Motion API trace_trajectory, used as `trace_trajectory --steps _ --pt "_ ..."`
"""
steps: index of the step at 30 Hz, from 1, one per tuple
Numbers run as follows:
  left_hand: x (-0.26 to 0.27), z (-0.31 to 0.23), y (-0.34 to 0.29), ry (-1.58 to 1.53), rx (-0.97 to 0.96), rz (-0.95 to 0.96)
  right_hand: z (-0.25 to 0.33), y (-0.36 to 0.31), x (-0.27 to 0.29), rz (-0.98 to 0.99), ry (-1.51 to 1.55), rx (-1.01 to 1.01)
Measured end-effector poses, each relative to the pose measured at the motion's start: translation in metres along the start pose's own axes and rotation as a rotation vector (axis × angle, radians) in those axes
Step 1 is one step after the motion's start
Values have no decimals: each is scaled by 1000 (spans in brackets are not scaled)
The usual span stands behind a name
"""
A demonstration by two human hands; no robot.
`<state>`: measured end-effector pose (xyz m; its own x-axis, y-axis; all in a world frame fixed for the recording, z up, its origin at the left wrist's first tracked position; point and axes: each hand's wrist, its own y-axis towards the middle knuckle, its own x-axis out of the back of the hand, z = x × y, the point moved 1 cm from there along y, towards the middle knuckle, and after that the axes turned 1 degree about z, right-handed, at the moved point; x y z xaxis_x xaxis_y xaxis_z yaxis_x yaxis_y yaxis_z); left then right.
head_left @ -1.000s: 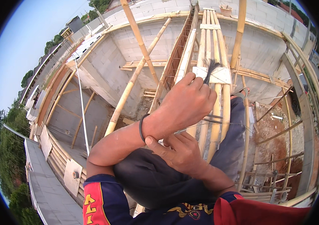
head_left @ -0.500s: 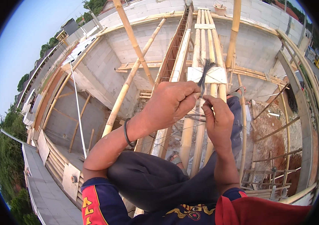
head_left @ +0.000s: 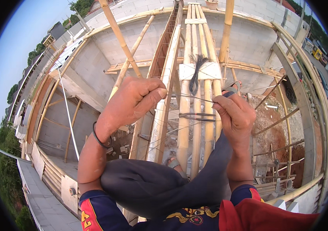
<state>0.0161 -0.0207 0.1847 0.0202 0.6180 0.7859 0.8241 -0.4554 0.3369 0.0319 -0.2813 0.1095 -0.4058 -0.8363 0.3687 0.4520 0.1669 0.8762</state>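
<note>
My left hand [head_left: 136, 101] pinches one end of a thin dark wire [head_left: 204, 100]. Its other end is pinched in my right hand [head_left: 236, 115], so the wire stretches between them above the bamboo poles [head_left: 183, 134]. Just beyond lies a folded bundle of dark tie wire [head_left: 195, 75], resting on a pale board [head_left: 215, 71] fixed across the poles. Nearer to me, between my hands, a pair of long-handled pincers [head_left: 197, 116] lies across the poles.
A timber form [head_left: 167, 52] with steel bars inside runs along the poles' left. Upright bamboo posts [head_left: 227, 30] and slanting ones [head_left: 119, 34] stand around. Below are block walls [head_left: 144, 40] and rubble-strewn ground [head_left: 273, 127]. My sandalled feet rest among the poles.
My hands have moved apart, drawing the wire out between them. The wire bundle, earlier upright at my fingers, now lies on the board and poles. The pincers show fully.
</note>
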Motion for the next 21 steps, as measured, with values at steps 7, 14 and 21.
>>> trace_trajectory --steps 7,14,21 --pt "32 36 -9 620 -72 -211 -17 3 31 34 -134 -19" --pt "7 120 -21 737 -80 -2 -46 -14 20 223 -369 91" --pt "-19 225 -72 706 358 316 -52 -65 -16 439 -348 53"
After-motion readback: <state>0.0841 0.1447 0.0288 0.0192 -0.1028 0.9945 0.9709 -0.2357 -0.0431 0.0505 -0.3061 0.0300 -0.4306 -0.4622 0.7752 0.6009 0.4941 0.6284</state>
